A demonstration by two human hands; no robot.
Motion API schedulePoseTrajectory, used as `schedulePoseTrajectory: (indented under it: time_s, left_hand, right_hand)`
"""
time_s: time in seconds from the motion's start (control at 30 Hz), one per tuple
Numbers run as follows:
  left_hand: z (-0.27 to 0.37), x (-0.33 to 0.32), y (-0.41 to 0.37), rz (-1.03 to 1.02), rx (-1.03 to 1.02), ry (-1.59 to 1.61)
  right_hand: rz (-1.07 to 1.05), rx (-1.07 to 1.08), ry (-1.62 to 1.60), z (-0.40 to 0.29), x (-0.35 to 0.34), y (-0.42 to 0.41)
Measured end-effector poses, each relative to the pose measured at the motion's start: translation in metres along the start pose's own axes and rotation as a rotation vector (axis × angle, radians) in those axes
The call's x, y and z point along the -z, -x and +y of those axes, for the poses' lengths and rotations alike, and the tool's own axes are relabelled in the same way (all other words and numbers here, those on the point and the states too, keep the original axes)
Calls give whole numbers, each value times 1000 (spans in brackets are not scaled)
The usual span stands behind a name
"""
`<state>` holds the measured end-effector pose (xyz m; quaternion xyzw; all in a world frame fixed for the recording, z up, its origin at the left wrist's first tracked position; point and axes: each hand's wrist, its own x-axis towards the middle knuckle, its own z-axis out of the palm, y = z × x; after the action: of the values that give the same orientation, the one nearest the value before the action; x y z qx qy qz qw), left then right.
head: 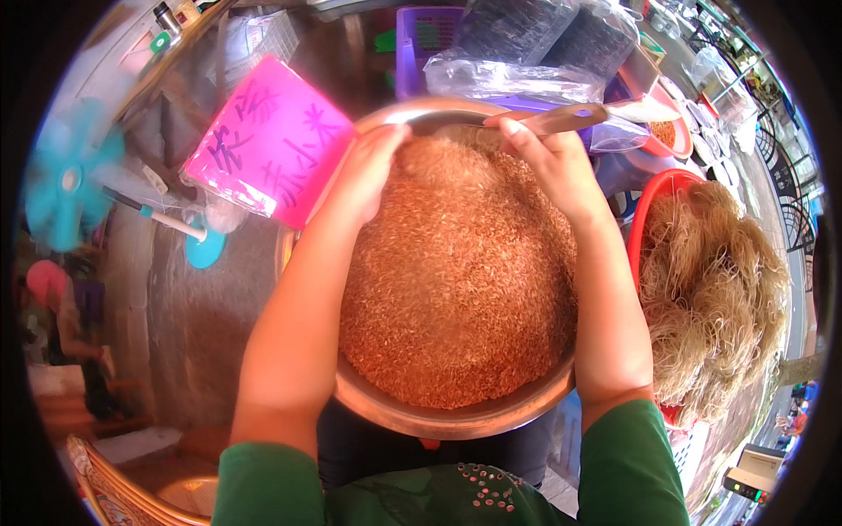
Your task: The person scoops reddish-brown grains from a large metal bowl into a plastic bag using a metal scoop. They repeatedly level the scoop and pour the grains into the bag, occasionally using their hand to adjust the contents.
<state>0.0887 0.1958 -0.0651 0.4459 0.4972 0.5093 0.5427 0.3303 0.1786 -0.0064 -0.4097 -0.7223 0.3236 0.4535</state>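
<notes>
A wide metal basin [454, 429] before me is filled with reddish-brown dried grains or flakes [454, 283]. My right hand [549, 161] grips a scoop [559, 119] near its handle, which has a hole at the end; its metal blade lies at the far side of the grains. My left hand [371, 167] is at the basin's far left, beside a pink card [270, 138] with handwritten characters and a clear plastic cover. Whether its fingers hold the rim or the card is hard to tell. The grains near the blade are blurred.
A red basin [635, 230] heaped with pale tangled strands [710, 296] stands at right. Beyond are a purple crate [411, 49] and clear plastic bags [513, 79]. A teal fan [71, 177] stands at left, with a person [66, 322] below it and a wicker chair [112, 480] nearer.
</notes>
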Motion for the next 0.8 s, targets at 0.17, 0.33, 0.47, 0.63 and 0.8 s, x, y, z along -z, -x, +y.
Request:
schedulePoseTrajectory:
  time_s: [0.17,0.33,0.47,0.63,0.8]
  left_hand:
    - [9,-5,5,-43,-9,-79]
    - [9,-7,5,-43,-18,-76]
    - [7,-9,2,-49,-29,-105]
    - [8,-8,6,-22,-23,-101]
    - [15,-16,12,-53,-198,-243]
  right_hand:
    - [17,-4,-253,-18,18,4]
    - [285,11,345,24,19,-10]
    - [203,-94,501,50,10,-12]
    - [91,-127,85,14,-2,-6]
    - [83,-120,24,11,1,-6]
